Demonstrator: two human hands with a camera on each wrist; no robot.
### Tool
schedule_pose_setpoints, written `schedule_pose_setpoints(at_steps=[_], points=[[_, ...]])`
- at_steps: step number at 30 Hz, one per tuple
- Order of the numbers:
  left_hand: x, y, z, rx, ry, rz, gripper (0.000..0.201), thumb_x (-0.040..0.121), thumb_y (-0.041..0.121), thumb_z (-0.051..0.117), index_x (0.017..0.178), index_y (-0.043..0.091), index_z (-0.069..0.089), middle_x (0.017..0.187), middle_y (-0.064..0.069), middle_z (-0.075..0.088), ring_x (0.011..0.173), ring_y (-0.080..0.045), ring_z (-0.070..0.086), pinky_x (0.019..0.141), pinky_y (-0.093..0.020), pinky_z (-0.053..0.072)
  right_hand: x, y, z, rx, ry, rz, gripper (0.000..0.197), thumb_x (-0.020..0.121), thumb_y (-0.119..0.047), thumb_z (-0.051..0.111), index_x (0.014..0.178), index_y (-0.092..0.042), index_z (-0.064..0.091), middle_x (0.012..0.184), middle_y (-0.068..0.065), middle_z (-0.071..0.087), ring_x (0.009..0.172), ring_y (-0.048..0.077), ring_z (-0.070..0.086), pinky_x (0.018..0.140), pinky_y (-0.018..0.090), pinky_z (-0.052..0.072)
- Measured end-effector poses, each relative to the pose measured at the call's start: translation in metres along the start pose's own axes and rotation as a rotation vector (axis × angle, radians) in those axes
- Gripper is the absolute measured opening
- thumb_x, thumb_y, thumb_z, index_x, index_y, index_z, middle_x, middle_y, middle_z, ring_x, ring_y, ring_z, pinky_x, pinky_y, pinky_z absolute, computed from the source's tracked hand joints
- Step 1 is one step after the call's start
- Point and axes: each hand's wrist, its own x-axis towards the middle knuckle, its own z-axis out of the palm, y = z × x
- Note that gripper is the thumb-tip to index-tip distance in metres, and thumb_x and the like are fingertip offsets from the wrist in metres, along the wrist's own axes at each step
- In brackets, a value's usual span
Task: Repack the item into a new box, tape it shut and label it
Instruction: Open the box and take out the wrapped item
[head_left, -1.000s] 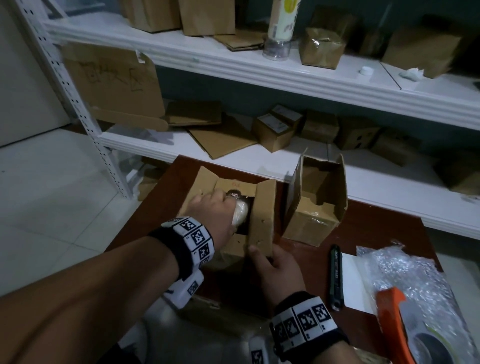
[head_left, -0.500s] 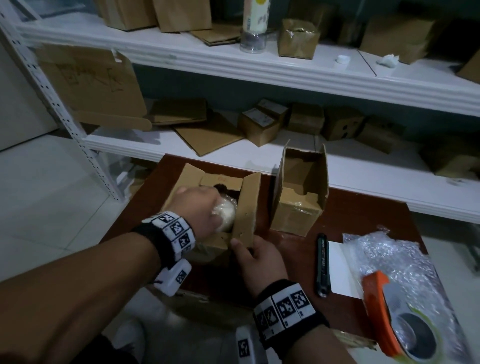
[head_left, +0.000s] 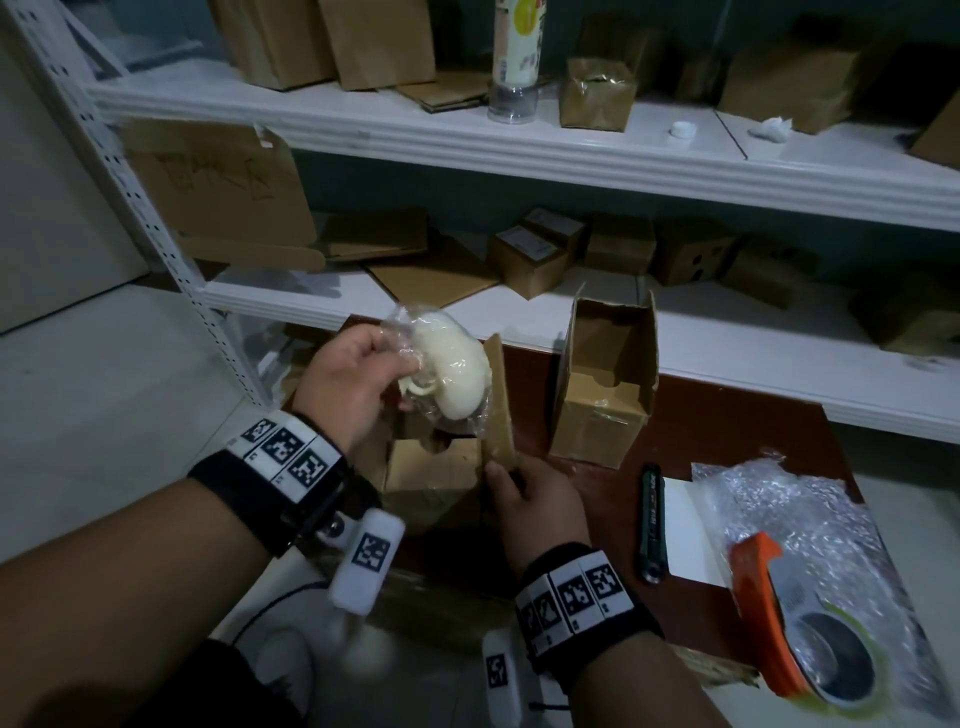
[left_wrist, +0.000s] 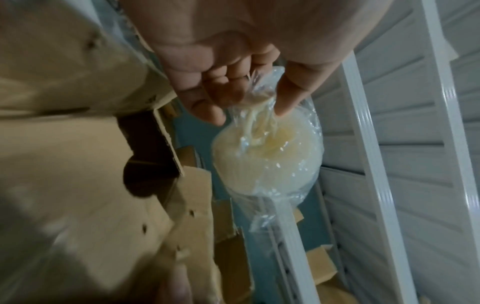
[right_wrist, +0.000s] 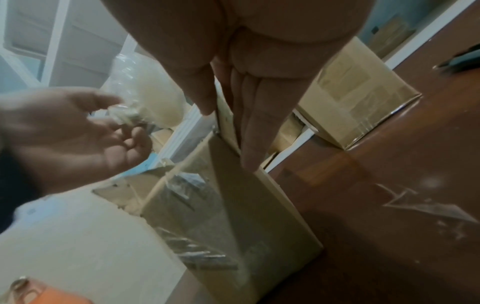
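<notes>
A white, rounded item (head_left: 457, 369) sealed in a clear plastic bag hangs just above the open cardboard box (head_left: 436, 467) at the table's left. My left hand (head_left: 400, 361) pinches the bunched neck of the bag (left_wrist: 259, 102), and the item (left_wrist: 267, 160) dangles below the fingers. My right hand (head_left: 496, 470) pinches that box's upright right flap (head_left: 498, 400) between thumb and straight fingers (right_wrist: 249, 131). A second open cardboard box (head_left: 602, 405) stands to the right, apparently with nothing inside.
On the brown table (head_left: 727, 431) to the right lie a black pen (head_left: 652, 525), a white label sheet (head_left: 685, 530), bubble wrap (head_left: 795, 514) and an orange tape dispenser (head_left: 763, 608). White shelves (head_left: 519, 150) behind hold several cardboard boxes.
My left hand has lifted the bagged item up out of the box it was reaching into. My right hand has stayed on the flap.
</notes>
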Motion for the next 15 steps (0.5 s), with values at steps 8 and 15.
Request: schedule_pose_setpoints(at_steps=[8, 15], points=[[-0.039, -0.029, -0.05, 0.068, 0.298, 0.074, 0.021, 0.074, 0.002, 0.08, 0.094, -0.002, 0.074, 0.083, -0.023, 0.065, 0.082, -0.043, 0.062, 0.076, -0.043, 0.051, -0.019, 0.003, -0.017, 0.057, -0.067, 0.051, 0.039, 0.097, -0.04, 0.061, 0.133, -0.025, 0.062, 0.125, -0.01, 0.066, 0.114, 0.009, 0.06, 0.101, 0.029, 0.049], [-0.067, -0.044, -0.037, -0.221, 0.194, -0.036, 0.031, 0.074, 0.0, 0.082, 0.102, -0.002, 0.07, 0.097, -0.022, 0.067, 0.097, -0.047, 0.064, 0.085, -0.041, 0.05, -0.025, 0.008, -0.008, 0.157, -0.101, 0.079, 0.037, 0.1, -0.034, 0.056, 0.136, -0.027, 0.06, 0.132, -0.007, 0.063, 0.122, 0.012, 0.058, 0.108, 0.041, 0.049]])
